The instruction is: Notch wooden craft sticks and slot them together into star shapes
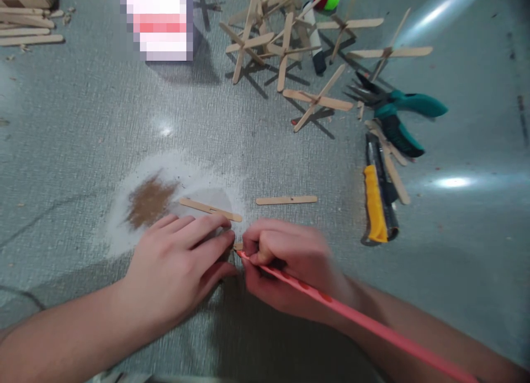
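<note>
My right hand is closed round a long pink-red pencil. The pencil's tip rests at a small wooden piece, seemingly a craft stick, showing between my hands. My left hand is bent over the left part of that stick and holds it at the table, with most of it hidden under the fingers. Just beyond my left fingertips lies a notched craft stick. Another craft stick, with a small mark at its middle, lies beyond my right hand.
White powder with a patch of brown dust lies to the left. Crossed-stick pieces stand at the back, near a glue tube. Green-handled pliers and a yellow utility knife lie right. More sticks are at far left.
</note>
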The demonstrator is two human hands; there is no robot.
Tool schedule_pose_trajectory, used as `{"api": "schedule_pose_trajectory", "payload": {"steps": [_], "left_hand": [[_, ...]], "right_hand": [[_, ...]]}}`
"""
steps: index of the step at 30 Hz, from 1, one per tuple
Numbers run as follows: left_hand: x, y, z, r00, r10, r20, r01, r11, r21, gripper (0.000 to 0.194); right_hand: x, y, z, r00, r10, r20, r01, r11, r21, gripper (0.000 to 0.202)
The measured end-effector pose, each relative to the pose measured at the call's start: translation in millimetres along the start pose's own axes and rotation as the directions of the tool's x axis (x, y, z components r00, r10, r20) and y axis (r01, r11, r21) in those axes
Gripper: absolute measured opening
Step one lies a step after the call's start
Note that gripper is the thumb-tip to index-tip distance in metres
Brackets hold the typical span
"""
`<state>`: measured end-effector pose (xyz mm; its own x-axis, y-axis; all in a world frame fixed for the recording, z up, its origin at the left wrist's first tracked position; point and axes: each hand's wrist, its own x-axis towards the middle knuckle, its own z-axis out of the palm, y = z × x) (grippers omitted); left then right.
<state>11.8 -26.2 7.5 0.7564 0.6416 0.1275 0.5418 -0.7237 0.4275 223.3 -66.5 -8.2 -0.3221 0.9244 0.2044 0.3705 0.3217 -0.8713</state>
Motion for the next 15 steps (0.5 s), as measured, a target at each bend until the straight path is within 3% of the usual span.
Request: {"api": "schedule_pose_trajectory", "payload": {"steps": [9, 15], "left_hand": [[-2, -2, -4.2, 0.999, -0.013, 0.034, 0.015, 0.999, -0.047, 0.022], [0, -10, -19.7, 0.975, -0.104, 0.195, 0.147, 0.965, -0.219, 0.011]], "right_hand": [[0, -1, -2, 1.0, 0.01, 0.001, -0.01, 1.0, 0.01, 0.029], [0, 1, -4, 1.0, -0.008, 0.026, 0.006, 0.997, 0.075, 0.03]]}}
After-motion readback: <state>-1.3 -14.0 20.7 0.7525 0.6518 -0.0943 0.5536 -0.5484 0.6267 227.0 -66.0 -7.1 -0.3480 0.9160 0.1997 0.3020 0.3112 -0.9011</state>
